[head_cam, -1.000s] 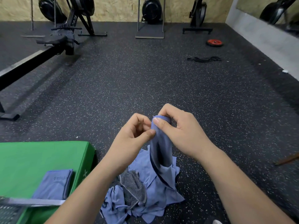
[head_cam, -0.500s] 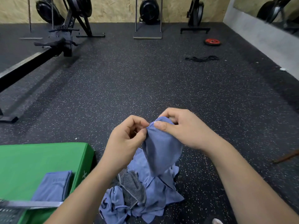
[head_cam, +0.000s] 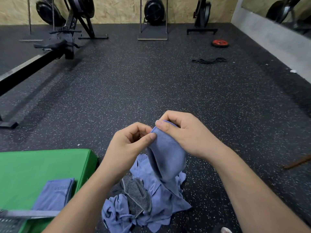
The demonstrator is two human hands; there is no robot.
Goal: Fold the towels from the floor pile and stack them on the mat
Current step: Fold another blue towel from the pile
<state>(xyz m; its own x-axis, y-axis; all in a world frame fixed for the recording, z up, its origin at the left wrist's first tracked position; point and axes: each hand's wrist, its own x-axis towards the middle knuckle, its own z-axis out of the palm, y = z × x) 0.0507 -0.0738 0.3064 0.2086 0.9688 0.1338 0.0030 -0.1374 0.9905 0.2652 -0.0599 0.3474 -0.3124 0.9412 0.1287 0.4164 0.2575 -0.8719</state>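
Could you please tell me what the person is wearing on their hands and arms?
Nothing shows. The left hand and right hand are ungloved, with no rings visible. Both forearms are bare to the frame's edge, without sleeve, watch or band.

We see a black speckled rubber floor running back to a chipboard wall. On the left lies a rowing machine, its long rail angled towards us. Against the wall stand a fan-wheel machine and a second black machine to its right. A red weight plate lies flat near black bands. A mirror lines the right wall.
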